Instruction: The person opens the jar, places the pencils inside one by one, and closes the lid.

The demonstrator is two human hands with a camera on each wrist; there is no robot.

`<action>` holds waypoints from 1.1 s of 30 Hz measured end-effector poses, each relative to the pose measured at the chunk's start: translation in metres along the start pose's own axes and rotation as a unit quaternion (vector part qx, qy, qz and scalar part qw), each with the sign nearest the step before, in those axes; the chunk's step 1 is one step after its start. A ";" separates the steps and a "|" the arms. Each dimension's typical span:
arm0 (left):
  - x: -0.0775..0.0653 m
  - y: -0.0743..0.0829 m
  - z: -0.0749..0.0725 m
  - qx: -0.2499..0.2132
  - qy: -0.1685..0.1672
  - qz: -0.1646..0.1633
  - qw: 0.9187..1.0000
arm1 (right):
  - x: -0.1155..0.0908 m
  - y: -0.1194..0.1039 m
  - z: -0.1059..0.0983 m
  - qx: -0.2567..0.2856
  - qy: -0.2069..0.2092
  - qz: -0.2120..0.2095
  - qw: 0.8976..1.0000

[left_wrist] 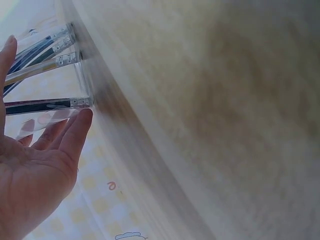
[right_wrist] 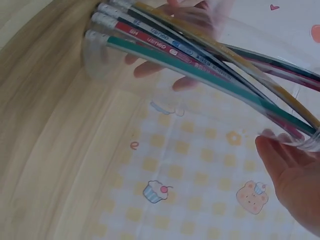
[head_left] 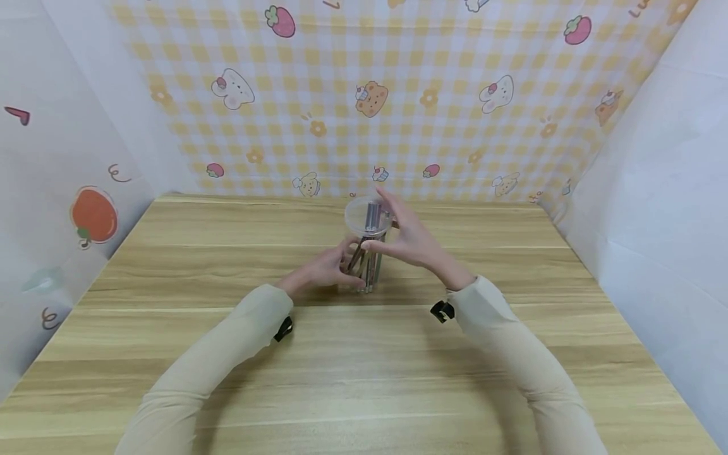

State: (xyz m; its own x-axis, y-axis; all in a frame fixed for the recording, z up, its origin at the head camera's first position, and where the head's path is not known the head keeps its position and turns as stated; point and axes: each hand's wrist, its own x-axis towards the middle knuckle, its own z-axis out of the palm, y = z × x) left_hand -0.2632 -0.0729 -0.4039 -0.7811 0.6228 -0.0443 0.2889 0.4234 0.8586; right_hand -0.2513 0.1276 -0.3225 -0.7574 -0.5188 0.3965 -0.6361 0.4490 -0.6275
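Note:
A clear plastic pencil cup stands upright near the back middle of the table, its round top facing up in the head view. Several pencils, green, red, dark and yellow among them, lean inside with their eraser ends at the bottom. My left hand holds the cup low on its left side, thumb in front and fingers behind; the left wrist view shows the palm beside its base. Higher up, my right hand grips the cup around its rim, thumb in front. Its fingers touch the rim in the right wrist view.
The wooden table spreads around the cup. Close behind stands a yellow checked cloth backdrop, with pale sheets hanging at both sides. Black wrist straps show below both sleeves.

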 end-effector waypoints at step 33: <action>-0.001 -0.001 0.000 0.017 -0.002 0.014 1.000 | 0.030 -0.010 0.007 -0.127 0.019 -0.121 0.984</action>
State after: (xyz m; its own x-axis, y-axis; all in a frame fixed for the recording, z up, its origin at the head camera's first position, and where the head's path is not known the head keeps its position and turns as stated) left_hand -0.2627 -0.0736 -0.4051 -0.7703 0.6373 -0.0218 0.3295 0.4271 0.8420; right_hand -0.2666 0.1027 -0.3090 -0.5803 -0.6076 0.5423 -0.8117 0.4854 -0.3249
